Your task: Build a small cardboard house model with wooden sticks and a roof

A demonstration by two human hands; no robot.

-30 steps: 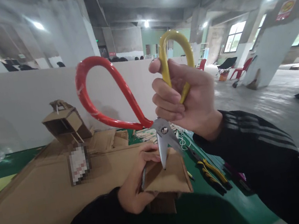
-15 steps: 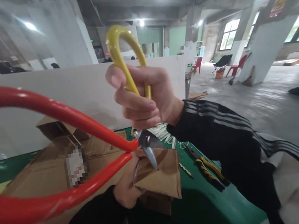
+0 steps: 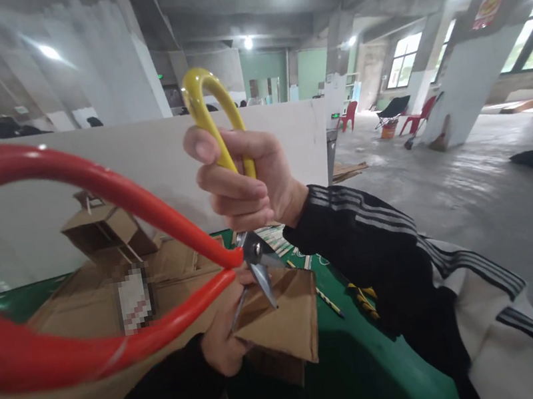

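Note:
Fingers wrapped round the yellow handle, my right hand holds a pair of scissors upright before me. Their large red handle loop reaches close to the camera at left. The metal blades stand apart, tips down over a cardboard flap. My left hand is lower, closed on the edge of the cardboard, with its fingertips partly hidden behind the scissors. A thin greyish strip shows beside its fingers; I cannot make out what it is. Whether the blades touch the cardboard is unclear.
A green table carries a pencil, partly hidden yellow-and-black pliers and several pale strips. An open cardboard box stands at the back left, before a white partition. Red chairs stand beyond on the floor.
My right hand and the scissors have shifted slightly left and the yellow handle lower. My right sleeve now covers more of the pliers. My left hand stays at the cardboard.

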